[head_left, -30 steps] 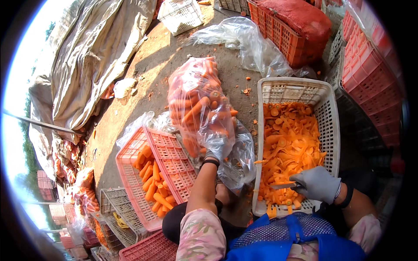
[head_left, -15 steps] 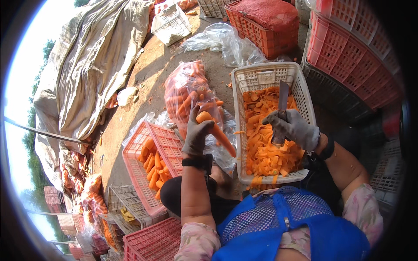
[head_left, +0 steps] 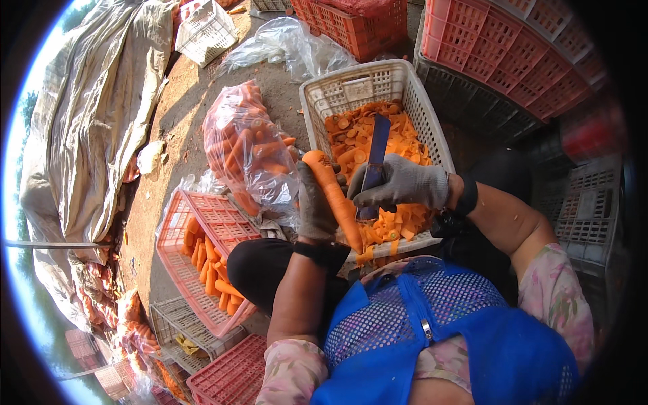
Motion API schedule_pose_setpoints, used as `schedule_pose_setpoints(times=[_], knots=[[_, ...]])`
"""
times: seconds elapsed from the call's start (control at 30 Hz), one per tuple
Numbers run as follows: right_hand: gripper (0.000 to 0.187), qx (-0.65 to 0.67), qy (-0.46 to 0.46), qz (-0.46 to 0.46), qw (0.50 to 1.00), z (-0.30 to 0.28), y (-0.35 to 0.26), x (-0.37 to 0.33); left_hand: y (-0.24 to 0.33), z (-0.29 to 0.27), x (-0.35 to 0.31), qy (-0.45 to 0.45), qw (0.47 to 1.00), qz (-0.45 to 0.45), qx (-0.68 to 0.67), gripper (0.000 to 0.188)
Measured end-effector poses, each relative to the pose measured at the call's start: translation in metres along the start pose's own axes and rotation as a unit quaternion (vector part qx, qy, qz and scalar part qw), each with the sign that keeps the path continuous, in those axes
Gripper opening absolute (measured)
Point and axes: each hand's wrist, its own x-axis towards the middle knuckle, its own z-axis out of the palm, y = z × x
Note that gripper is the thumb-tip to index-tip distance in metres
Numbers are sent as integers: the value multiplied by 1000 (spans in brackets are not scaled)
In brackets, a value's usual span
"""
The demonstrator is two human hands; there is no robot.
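Note:
My left hand, in a dark-stained grey glove, is closed around a large carrot that slants with its thin end toward me. In my gloved right hand is a flat, straight-bladed knife, its blade pointing away from me, close beside the carrot. Both hands are over the near left part of a whitish plastic crate. Orange carrot peelings and cut pieces fill much of that crate, and a few strips hang over its near rim.
Left of the crate lies a clear bag of carrots. A pink crate holding smooth orange carrots stands tilted by my left knee. Stacked red crates rise at the far right. Crumpled plastic sheeting lies beyond.
My right hand has brought the knife left and nearer to the carrot. The carrot in my left hand has turned slightly steeper. The whole view has shifted, moving the surroundings left and up.

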Motion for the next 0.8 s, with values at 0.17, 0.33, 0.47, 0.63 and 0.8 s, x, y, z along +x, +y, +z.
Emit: schedule_pose_setpoints(times=[0.17,0.33,0.47,0.63,0.8], knots=[[14,-113,-160,-108,975,15,18,-8,-6,48,-13,-28,999,0,34,81],[22,-100,-4,-12,995,-50,0,46,-30,-5,-9,-101,988,-80,88,69],[23,-226,326,-139,907,-138,4,71,-21,27,-29,-92,993,-63,36,75],[21,-86,170,-58,980,-56,-29,22,-3,5,-15,-14,999,-33,39,72],[17,-96,-102,-165,976,20,14,-5,-16,24,-22,13,1000,-21,14,70]])
